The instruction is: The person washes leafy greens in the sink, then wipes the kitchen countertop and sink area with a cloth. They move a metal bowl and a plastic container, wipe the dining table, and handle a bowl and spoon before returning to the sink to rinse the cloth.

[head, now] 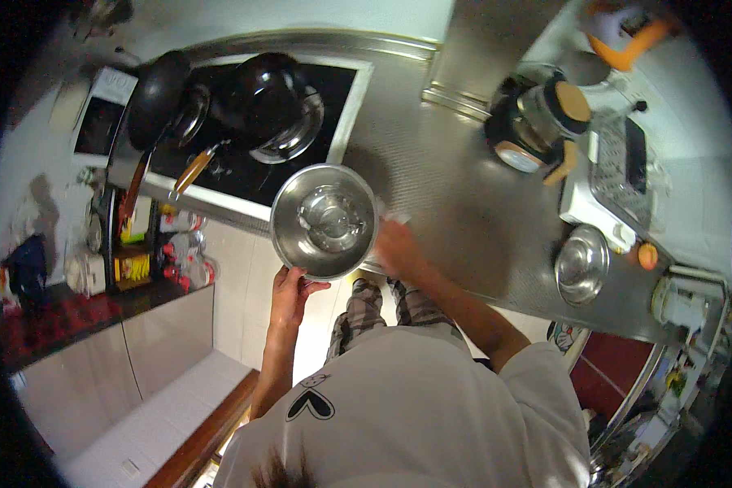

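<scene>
My left hand (291, 291) grips the near rim of a stainless steel bowl (290, 235), with the thumb at the rim and fingers underneath. The bowl is held up by the counter's front edge, beside the cooktop. Bright, glassy reflections fill its bottom; whether they come from clear liquid or bare metal I cannot tell. Against the bowl's right side is my right hand (398, 249), blurred and with curled fingers. Something pale shows at its fingertips, too smeared to name.
A black wok (259, 100) with a wooden handle sits on the black cooktop (335, 79). Another dark pan (158, 97) leans at left. Along the steel counter's (451, 244) right side stand a glass jug (534, 119), a white appliance (592, 204), a metal bowl (582, 265) and an egg (648, 256).
</scene>
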{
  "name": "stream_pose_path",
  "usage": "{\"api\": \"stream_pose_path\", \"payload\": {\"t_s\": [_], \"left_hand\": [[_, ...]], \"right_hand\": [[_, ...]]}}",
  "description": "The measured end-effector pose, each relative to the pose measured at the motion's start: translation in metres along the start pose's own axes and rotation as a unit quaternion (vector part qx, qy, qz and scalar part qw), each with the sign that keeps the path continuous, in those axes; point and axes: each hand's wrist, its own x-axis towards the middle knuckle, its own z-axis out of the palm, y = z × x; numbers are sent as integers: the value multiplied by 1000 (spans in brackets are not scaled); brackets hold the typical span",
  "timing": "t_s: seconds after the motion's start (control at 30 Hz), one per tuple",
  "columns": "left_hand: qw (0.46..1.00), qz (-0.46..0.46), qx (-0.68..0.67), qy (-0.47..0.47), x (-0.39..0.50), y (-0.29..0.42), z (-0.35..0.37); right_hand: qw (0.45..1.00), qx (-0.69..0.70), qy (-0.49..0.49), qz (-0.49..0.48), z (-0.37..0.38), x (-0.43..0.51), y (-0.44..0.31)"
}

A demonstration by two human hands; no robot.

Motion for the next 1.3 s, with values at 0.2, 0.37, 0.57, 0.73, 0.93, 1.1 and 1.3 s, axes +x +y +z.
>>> {"api": "stream_pose_path", "payload": {"t_s": [0.2, 0.37, 0.57, 0.73, 0.93, 1.1, 1.3], "left_hand": [[999, 8, 32, -32, 8, -1, 5], [999, 9, 43, -27, 6, -2, 8], [998, -1, 40, -53, 5, -8, 8], [997, -18, 53, -49, 17, -11, 7], [992, -25, 84, -91, 17, -9, 7], [983, -45, 108, -138, 17, -7, 3], [975, -39, 102, -194, 18, -8, 4]], "right_hand": [[970, -131, 200, 45, -49, -74, 76], [883, -206, 311, 287, -91, -93, 160], [944, -77, 239, 216, -35, -47, 82], [913, 154, 320, 200, -50, -87, 82], [857, -188, 321, 355, -126, -141, 202], [722, -199, 382, 541, -74, -191, 134], [786, -166, 288, 520, 8, -117, 16]]}}
